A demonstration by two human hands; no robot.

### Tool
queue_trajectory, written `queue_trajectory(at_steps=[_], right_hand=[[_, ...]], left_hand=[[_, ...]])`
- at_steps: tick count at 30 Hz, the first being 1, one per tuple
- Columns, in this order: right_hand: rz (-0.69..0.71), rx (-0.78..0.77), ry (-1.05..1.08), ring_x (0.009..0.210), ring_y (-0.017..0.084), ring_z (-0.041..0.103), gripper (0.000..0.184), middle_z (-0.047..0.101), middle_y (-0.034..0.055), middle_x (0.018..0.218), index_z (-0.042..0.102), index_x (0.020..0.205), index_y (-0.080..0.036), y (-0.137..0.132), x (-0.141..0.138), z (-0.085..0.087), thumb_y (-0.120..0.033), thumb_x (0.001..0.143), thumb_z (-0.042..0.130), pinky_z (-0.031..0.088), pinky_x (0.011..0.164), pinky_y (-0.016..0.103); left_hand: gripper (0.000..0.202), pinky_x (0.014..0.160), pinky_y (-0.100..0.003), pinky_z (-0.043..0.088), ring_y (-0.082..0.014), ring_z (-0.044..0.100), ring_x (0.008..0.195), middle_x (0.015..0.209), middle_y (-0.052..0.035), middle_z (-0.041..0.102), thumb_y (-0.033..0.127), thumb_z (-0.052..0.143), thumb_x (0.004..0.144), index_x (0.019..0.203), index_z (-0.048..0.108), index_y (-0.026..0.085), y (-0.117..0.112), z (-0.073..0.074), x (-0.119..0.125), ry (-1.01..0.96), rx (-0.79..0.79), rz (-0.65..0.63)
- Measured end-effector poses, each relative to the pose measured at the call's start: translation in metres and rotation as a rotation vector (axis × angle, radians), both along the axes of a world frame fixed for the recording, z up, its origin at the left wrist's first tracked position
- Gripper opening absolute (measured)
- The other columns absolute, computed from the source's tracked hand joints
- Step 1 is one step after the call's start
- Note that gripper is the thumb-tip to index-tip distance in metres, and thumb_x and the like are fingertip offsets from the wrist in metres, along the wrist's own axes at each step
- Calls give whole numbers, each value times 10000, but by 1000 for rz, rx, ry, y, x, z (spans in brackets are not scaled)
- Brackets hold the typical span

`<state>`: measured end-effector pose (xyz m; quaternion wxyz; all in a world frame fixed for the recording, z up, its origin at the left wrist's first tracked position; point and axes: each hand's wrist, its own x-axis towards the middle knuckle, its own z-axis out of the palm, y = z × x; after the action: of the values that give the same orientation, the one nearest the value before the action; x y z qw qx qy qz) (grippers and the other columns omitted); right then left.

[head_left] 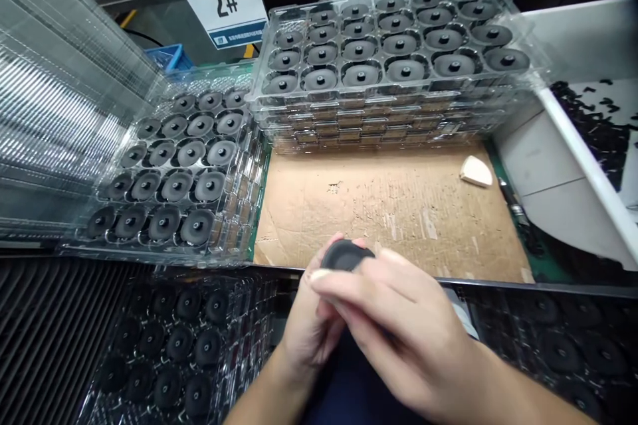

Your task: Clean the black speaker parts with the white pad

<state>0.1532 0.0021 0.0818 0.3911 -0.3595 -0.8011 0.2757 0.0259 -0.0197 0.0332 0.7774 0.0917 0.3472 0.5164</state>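
Close to my body, just in front of the cardboard's near edge, a black round disc [343, 256] with a raised rim is held between my two hands. My left hand [310, 319] wraps round it from the left and below, with fingertips showing behind its far rim. From the right, my right hand [403, 325] reaches across, fingers bent and pinched at the disc's near edge. It is slightly blurred and covers much of the disc. Whether anything small sits between the right fingertips is hidden.
A stack of clear trays [359, 99] with black round parts stands at the back; another stack [234, 212] is at left. Darker trays [169, 345] lie below. On the cardboard [349, 206] rests a cream-coloured piece [476, 171]. A white bin [573, 139] with black scraps is at right.
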Motion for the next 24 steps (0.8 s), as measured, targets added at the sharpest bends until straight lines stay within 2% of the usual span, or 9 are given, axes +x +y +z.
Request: queue_trajectory(at_steps=[2,5,7,9,11,13,17,21,24], right_hand=[[62,-76,-48,704,113,598,220,688,15,840,617,1019,-151,-6,15,2,-76,866,477,437,671,260],[-84,-109,-190,625,111,558,225,669,6,779,622,1019,-164,-8,34,6,-81,865,480,415,603,259],[-163,-2,-277,595,131,524,237,663,28,761,634,1018,-154,-2,38,9,-91,884,448,384,570,287],[-119,137,-272,587,141,511,274,668,32,765,657,985,-176,9,38,11,-109,912,402,361,568,309],[-45,154,-176,654,140,553,294,678,17,805,666,976,-209,21,39,8,-117,926,391,386,612,307],[-109,42,-64,779,133,599,270,689,4,877,656,1035,-230,27,45,0,-121,918,439,431,696,281],[-392,-328,52,912,142,640,205,700,-12,1009,668,1048,-291,15,66,-31,-246,891,543,495,739,235],[-375,-651,58,971,217,663,250,714,33,1052,708,1008,-264,-13,80,-68,-390,869,542,546,749,290],[-371,-765,21,961,240,670,297,722,55,1034,717,997,-236,-25,85,-82,-415,868,518,549,769,329]], left_hand=[[546,923,-303,464,-186,640,968,1051,19,694,304,863,500,1014,679,308,2,-1,-1,-35,34,-23],[578,867,-224,475,-153,642,959,1051,27,705,323,875,453,1000,687,310,3,-5,0,-59,27,-53],[582,914,-223,449,-152,628,1005,1075,22,702,358,866,465,1016,687,303,3,-5,3,-58,33,-53],[616,985,-281,418,-181,618,1046,1104,6,693,389,854,484,1063,671,288,3,-2,6,-58,55,-70],[648,997,-330,424,-215,628,1048,1116,-18,689,402,843,502,1106,655,262,5,3,8,-61,72,-107],[640,925,-325,486,-231,655,1011,1121,-23,693,402,835,515,1113,653,263,7,6,9,-98,82,-139],[561,765,-261,560,-229,672,992,1158,-8,688,388,813,562,1092,660,286,11,9,11,-223,89,-198],[569,761,-259,572,-231,666,1011,1191,-24,675,386,799,588,1120,646,255,15,6,14,-243,80,-222],[549,744,-256,579,-233,669,1007,1174,-22,686,366,796,606,1123,644,256,19,5,17,-236,66,-243]])
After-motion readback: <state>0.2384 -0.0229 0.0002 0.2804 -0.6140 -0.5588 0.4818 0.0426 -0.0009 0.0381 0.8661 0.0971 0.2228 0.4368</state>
